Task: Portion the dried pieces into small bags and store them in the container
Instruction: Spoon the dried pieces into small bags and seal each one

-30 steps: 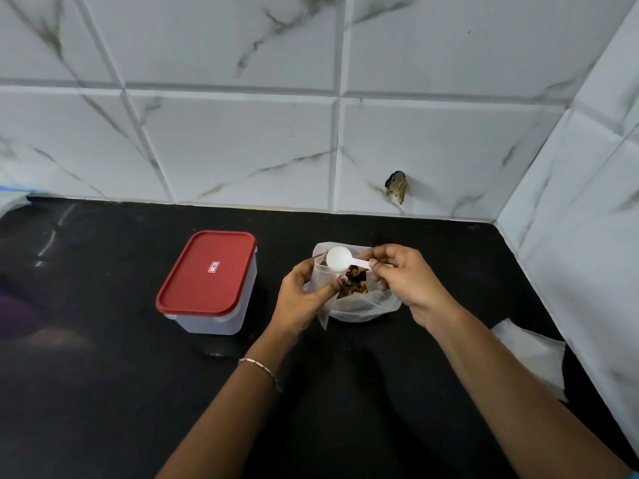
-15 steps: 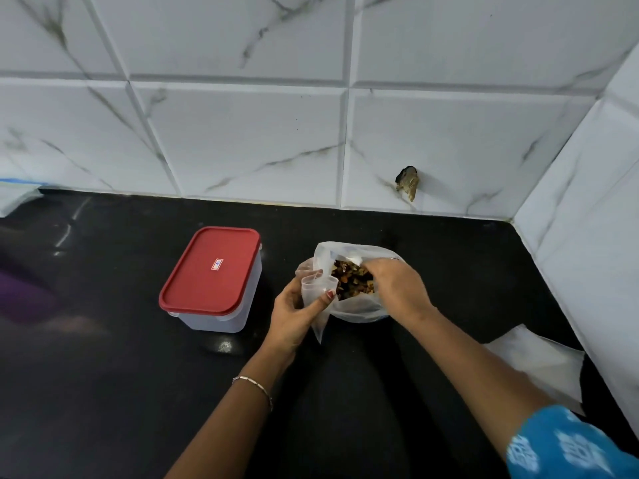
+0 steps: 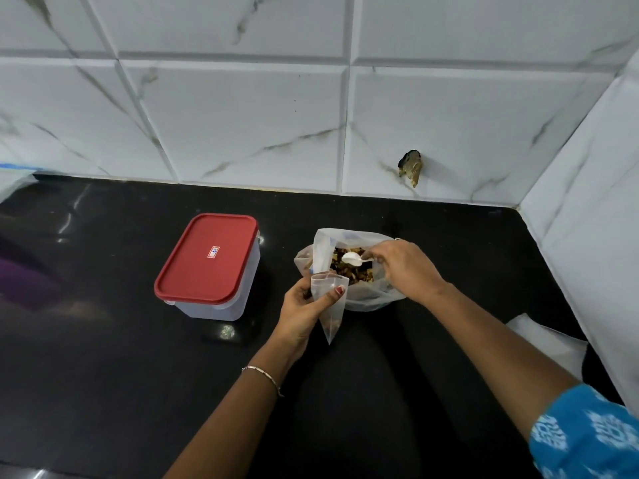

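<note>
A: While the left hand (image 3: 304,305) pinches a small bag (image 3: 330,302) just below centre frame, where is the right?
B: The right hand (image 3: 403,267) sits right of centre, its fingers closed on the handle of a white spoon (image 3: 352,258). The spoon's bowl lies on the dried pieces (image 3: 349,269) inside the big bag (image 3: 363,295).
A: Is the small bag open?
B: Its mouth gapes upward, thumb on the front edge, and its point hangs down over the black counter (image 3: 103,357). It touches the big bag's left side.
A: And the container (image 3: 211,267)?
B: Left of centre, standing on the counter apart from both bags, red lid (image 3: 207,257) on.
A: Anything else?
B: Flat white bags (image 3: 546,344) at the right edge of the frame, and a bracelet (image 3: 263,374) on the left wrist.
</note>
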A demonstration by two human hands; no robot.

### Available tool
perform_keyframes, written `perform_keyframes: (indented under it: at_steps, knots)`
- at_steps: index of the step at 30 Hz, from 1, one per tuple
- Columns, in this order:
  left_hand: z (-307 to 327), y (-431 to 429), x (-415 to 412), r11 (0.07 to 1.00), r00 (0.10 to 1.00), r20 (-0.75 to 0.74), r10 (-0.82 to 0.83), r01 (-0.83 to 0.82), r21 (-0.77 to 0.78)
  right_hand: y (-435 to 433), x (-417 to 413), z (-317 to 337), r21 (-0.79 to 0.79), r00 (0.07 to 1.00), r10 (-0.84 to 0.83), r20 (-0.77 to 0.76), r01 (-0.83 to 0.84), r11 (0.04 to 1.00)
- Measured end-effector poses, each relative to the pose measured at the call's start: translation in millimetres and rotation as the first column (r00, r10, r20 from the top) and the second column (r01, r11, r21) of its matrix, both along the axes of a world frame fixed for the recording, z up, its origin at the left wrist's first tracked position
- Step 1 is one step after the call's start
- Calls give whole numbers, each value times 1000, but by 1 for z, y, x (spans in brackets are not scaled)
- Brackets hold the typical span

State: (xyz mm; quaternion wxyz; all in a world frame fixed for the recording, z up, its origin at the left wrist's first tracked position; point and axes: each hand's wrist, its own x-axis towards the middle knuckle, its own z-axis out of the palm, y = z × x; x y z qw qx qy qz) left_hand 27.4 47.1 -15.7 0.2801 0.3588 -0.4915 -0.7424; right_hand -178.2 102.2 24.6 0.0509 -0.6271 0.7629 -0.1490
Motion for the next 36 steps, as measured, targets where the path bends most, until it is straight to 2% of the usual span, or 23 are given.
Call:
perform_keyframes:
  at_steps: [2,4,6,9,12,14,18,20,24,26,32,34,36]
  knots:
    - [-1,0,0,1000,1000,-1,-2,2,6,0,0,-2,-21,999,-20,-32,20,1000]
    - [-1,1,1,1000,1000,-5,-6,6,10,0,5,-7,13,993,4,-120,-2,1000]
    - [-1,2,1,1000,1000,-16,-17,17,3,0,11,-15,52,992,14,-129,-8,999]
    - [-3,3,2,999,999,-37,-30,31,11,-1,12,-27,27,998,-58,-16,58,998]
    - [-5,2,1,999,998,-48,-35,36,25,-2,11,-33,-18,968,-168,186,174,985]
    - [-6,2,0,999,998,-53,-39,41,35,-4,10,-32,-4,908,-245,341,262,965]
    - [-7,0,0,994,994,-53,-95,98,40,-13,8,-39,127,752,-391,530,386,914]
    - [-6,-1,0,993,993,-47,-108,110,41,-15,11,-43,169,702,-429,568,411,896]
    - [-6,-2,-1,991,991,-55,-125,128,48,-17,16,-40,164,734,-409,542,385,908]
    - [-5,-3,-1,989,989,-57,-135,138,60,-18,15,-39,215,672,-431,602,383,898]
    - [-1,-7,-2,982,986,-65,-157,162,95,-20,18,-33,433,305,-579,756,431,792]
    - [0,-8,-2,981,985,-64,-160,166,103,-20,18,-31,463,254,-591,766,421,780]
    - [1,-8,-2,978,983,-69,-169,175,110,-21,20,-28,456,282,-583,762,406,792]
